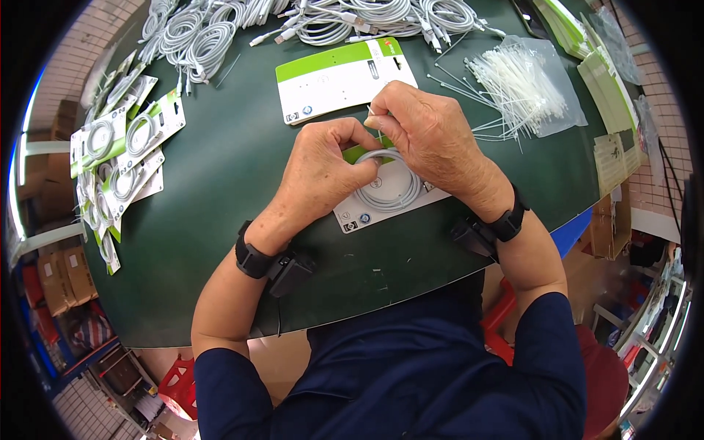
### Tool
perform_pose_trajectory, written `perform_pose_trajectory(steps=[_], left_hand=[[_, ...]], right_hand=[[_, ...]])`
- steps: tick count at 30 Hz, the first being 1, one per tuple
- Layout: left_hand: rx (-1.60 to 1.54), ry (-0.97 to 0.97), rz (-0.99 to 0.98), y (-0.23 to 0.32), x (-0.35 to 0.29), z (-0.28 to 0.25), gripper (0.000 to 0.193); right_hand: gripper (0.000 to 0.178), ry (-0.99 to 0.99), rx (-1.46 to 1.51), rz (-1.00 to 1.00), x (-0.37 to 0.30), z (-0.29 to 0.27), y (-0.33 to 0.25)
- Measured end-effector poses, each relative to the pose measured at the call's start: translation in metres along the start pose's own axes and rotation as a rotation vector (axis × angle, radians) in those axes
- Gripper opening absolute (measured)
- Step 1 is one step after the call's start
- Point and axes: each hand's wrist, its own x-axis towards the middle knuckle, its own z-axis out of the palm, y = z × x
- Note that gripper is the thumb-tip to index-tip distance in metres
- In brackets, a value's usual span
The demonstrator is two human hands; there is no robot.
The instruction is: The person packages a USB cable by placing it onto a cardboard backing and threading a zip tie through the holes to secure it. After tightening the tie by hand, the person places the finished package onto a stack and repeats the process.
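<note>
Cardboard boxes [66,279] stand at the far left, off the green counter [213,169]. On the counter's left edge we find a heap of carded cables [121,150], each a pale coil on a white and green card, lying overlapped and at mixed angles. Below that side, a red plastic stool [178,385] stands on the floor. Along the far edge we record bundles of loose white cable coils [213,48], their connectors exposed.

Left of centre is the left hand [323,161], a black strap at its wrist; its thumb lies on a coiled cable [392,202] and its forefinger bends just above. We cannot tell whether it is clamped on anything. Beyond it lies a flat white and green card stack [330,84].

The coiled cable rests on a backing card [356,221] at mid-counter, between the two hands and partly covered by them. The right hand [433,136], also strapped, pinches thumb to forefinger on a thin pale tie [380,136], close beside the left.

To its right we note a spread of white cable ties [513,84], partly on a clear plastic bag [573,103], and at the far right edge, further green and white cards [561,29].
</note>
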Motion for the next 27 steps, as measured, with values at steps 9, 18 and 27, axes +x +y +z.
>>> perform_pose_trajectory(steps=[9, 18, 27], left_hand=[[-0.021, 0.031, 0.043, -0.002, 0.000, 0.002, 0.016], [0.025, -0.036, -0.045, 0.005, 0.000, -0.001, 0.015], [-0.033, 0.057, 0.074, -0.005, 0.002, 0.004, 0.015]], right_hand=[[0.014, 0.067, -0.007, 0.026, 0.001, 0.002, -0.001], [0.015, 0.075, -0.020, 0.039, 0.003, 0.005, 0.000], [0.011, 0.042, 0.154, 0.075, 0.001, 0.001, 0.003]])
